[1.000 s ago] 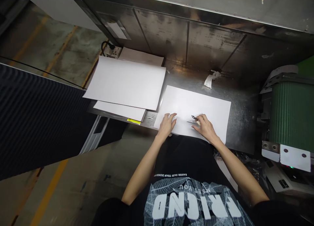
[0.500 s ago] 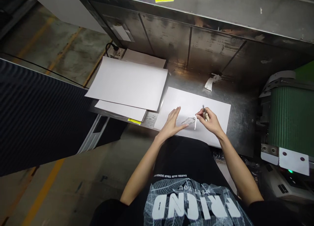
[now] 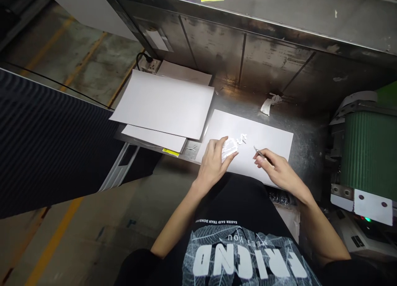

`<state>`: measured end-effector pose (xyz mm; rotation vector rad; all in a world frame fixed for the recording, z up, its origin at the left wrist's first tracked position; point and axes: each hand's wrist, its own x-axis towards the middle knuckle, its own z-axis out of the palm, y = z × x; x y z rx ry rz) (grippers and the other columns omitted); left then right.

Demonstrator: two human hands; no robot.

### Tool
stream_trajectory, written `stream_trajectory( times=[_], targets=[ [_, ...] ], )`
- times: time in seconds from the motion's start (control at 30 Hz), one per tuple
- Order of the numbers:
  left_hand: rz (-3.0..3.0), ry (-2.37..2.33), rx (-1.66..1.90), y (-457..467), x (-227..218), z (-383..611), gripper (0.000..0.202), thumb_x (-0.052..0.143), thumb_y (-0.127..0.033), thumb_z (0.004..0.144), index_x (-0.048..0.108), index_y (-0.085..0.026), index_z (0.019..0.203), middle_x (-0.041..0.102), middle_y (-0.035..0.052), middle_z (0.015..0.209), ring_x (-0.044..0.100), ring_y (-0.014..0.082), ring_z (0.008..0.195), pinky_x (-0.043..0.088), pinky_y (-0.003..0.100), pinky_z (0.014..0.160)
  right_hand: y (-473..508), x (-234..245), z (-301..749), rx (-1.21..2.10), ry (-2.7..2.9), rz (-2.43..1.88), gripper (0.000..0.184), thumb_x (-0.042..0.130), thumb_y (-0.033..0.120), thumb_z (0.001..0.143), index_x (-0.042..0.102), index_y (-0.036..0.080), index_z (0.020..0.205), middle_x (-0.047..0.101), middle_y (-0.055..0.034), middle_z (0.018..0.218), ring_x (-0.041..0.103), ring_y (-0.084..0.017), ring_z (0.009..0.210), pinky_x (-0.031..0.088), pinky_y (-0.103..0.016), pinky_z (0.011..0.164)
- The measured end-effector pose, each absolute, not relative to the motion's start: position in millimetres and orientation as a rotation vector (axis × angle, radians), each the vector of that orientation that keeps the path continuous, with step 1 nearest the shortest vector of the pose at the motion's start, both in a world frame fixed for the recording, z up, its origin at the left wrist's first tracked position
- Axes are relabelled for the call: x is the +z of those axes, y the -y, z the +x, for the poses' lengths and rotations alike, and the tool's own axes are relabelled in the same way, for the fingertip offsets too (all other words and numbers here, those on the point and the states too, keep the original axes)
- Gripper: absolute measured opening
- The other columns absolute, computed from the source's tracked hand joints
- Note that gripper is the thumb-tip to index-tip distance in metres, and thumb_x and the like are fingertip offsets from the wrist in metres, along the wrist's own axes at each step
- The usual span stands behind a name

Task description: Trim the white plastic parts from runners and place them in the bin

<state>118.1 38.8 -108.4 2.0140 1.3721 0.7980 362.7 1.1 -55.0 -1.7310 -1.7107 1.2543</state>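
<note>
My left hand (image 3: 214,160) has its thumb and fingers closed around the edges of a small, white, frame-like plastic part (image 3: 230,147), over a white sheet (image 3: 263,135). Just beyond that part is a wavy white strip (image 3: 242,139); whether the two are joined I cannot tell. My right hand (image 3: 276,167) grips a slim metal-tipped hand tool (image 3: 259,152), its tip pointing left toward the part but apart from it. The fingers hide most of the tool, so its exact kind is unclear.
Large white sheets (image 3: 164,104) are stacked on the metal bench at left, beside a power socket (image 3: 152,65). A crumpled white scrap (image 3: 269,105) lies near the back panel. At right stands a machine with a ribbed green belt (image 3: 369,149).
My right hand has drawn back to the right and toward me with the tool. My left fingers have closed on the white part, which has turned, and the wavy strip now shows beyond it.
</note>
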Motion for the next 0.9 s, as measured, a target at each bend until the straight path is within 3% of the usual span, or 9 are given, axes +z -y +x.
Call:
stream_trajectory(
  times=[0.23, 0.57, 0.9],
  targets=[
    [2.234, -1.339, 1.001, -35, -85, 122, 0.054, 0.072, -0.036, 0.098, 0.052, -0.018, 0.145, 0.053, 0.0113, 0.116, 0.059, 0.022, 0.108, 0.054, 0.035, 0.095, -1, -46, 338, 1.384, 1.692, -1.712, 0.045, 0.045, 0.064, 0.106, 0.063, 0.023, 0.104, 0.069, -0.0012, 0.096, 0.063, -0.019, 0.089, 0.042, -0.033, 0.08],
    [2.308, -1.319, 0.997, -30, -77, 122, 0.053, 0.072, -0.032, 0.098, 0.053, -0.018, 0.145, 0.054, 0.0107, 0.113, 0.059, 0.022, 0.106, 0.055, 0.035, 0.094, -3, -37, 334, 1.426, 1.651, -1.67, 0.047, 0.046, 0.065, 0.105, 0.065, 0.023, 0.103, 0.07, -0.0018, 0.093, 0.065, -0.02, 0.087, 0.044, -0.033, 0.078],
    [2.281, -1.226, 1.027, -28, -82, 127, 0.057, 0.074, -0.027, 0.096, 0.052, -0.014, 0.147, 0.055, 0.0111, 0.115, 0.058, 0.02, 0.108, 0.054, 0.033, 0.098, -2, -43, 339, 1.323, 1.66, -1.77, 0.047, 0.051, 0.065, 0.103, 0.073, 0.023, 0.098, 0.067, 0.0006, 0.081, 0.058, -0.016, 0.073, 0.041, -0.03, 0.067]
  ],
)
